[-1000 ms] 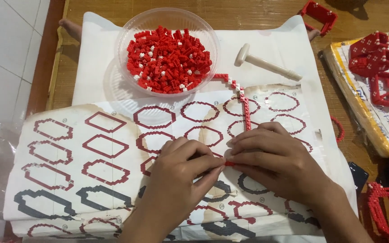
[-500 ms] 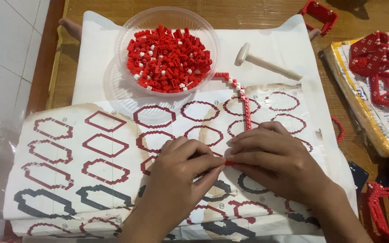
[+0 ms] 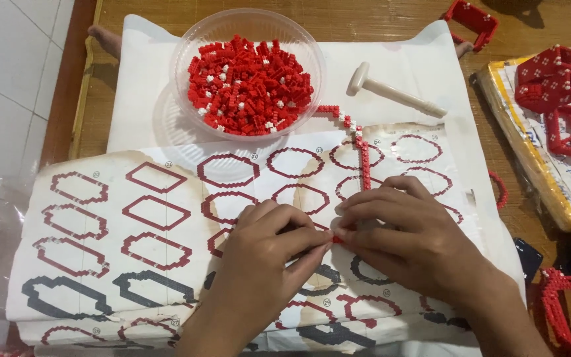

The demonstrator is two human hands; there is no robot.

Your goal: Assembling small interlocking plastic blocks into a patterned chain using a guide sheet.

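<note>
Red brick strip (image 3: pixel 363 155) — a thin chain of tiny red and white blocks — lies on the pattern sheet (image 3: pixel 166 218), its near end pinched between both hands. Left hand (image 3: pixel 269 254) is curled, thumb and forefinger closed on a small red piece at the strip's end. Right hand (image 3: pixel 404 235) is also curled, fingertips pressed on the same spot from the other side; likely one steadies while the other seats the piece. Strip runs from the hands toward the clear bowl (image 3: pixel 249 73), bending left just short of its rim. Bowl holds loose red and white bricks, within reach. Right of the bowl, a small pale mallet (image 3: pixel 391 89). Well right of it — finished red shapes (image 3: pixel 553 82) on a yellow-edged board.
</note>
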